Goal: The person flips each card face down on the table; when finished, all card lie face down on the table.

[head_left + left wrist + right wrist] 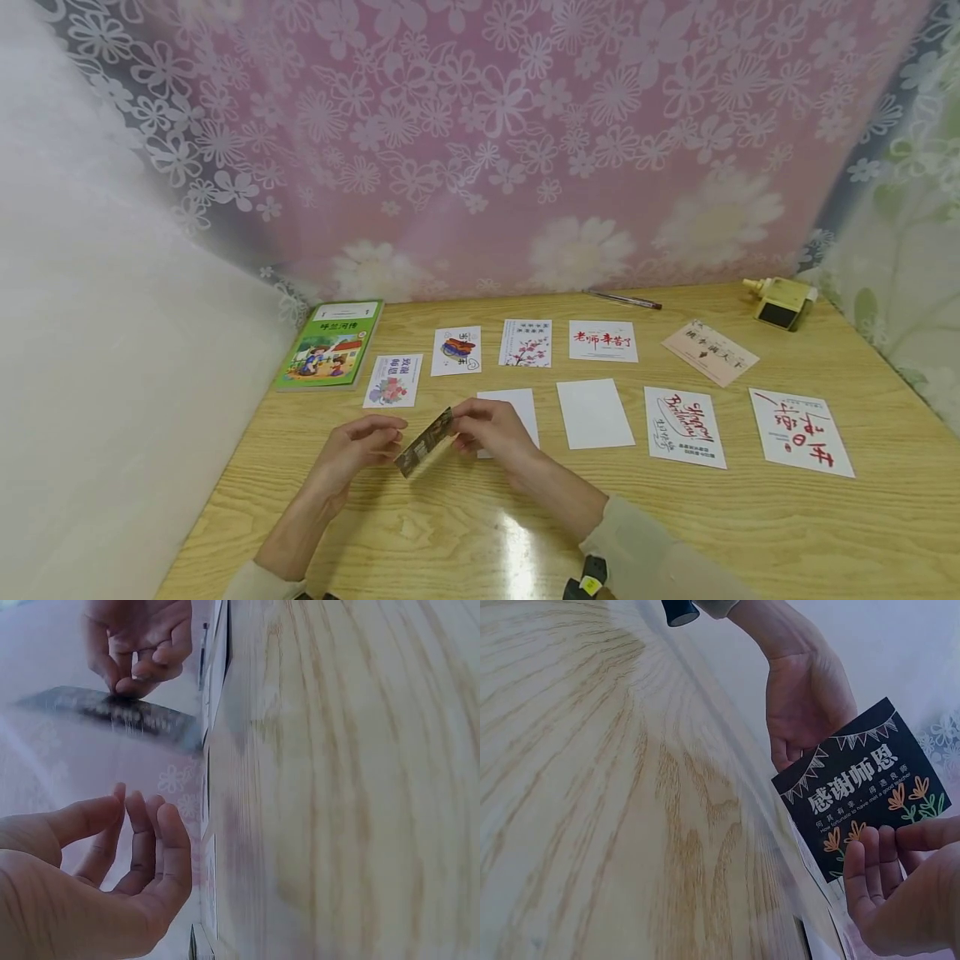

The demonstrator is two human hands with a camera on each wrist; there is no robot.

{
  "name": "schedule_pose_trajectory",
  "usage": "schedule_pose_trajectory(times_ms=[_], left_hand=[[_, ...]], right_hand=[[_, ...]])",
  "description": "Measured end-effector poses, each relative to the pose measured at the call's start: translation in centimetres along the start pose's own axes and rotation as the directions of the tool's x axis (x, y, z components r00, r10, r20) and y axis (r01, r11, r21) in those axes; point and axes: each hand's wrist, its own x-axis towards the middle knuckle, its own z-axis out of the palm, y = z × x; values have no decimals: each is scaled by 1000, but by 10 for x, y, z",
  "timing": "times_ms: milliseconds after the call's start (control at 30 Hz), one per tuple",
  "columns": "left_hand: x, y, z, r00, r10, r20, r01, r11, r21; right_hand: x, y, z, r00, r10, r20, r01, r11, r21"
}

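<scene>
A black greeting card with white Chinese lettering, bunting and orange flowers is tilted up above the wooden table. My right hand pinches it at one edge between thumb and fingers. Just to the left of the card is my left hand, its fingers loosely bent. In the left wrist view there is a gap between this hand and the card, and nothing lies in its fingers. Behind the right hand a blank white card lies partly hidden. Another blank card lies right of it.
Printed cards lie in two rows, among them a flower bouquet card, a plum blossom card and a birthday card. Along the back are a green book, a pen and a yellow, dark-faced object.
</scene>
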Motion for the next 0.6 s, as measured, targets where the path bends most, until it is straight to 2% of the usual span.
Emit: schedule_pose_trajectory(times_ms=[200,400,600], left_hand=[[0,-1,1,1000,-24,11,24,999,22],[-1,-1,-1,996,-55,69,51,997,50],[-1,-3,-2,994,-55,93,53,998,29]], right_hand=[[0,0,-1,999,-37,17,37,999,-14],[-1,1,-3,998,-69,-12,69,997,-28],[0,2,-3,997,-78,-16,78,997,-20]])
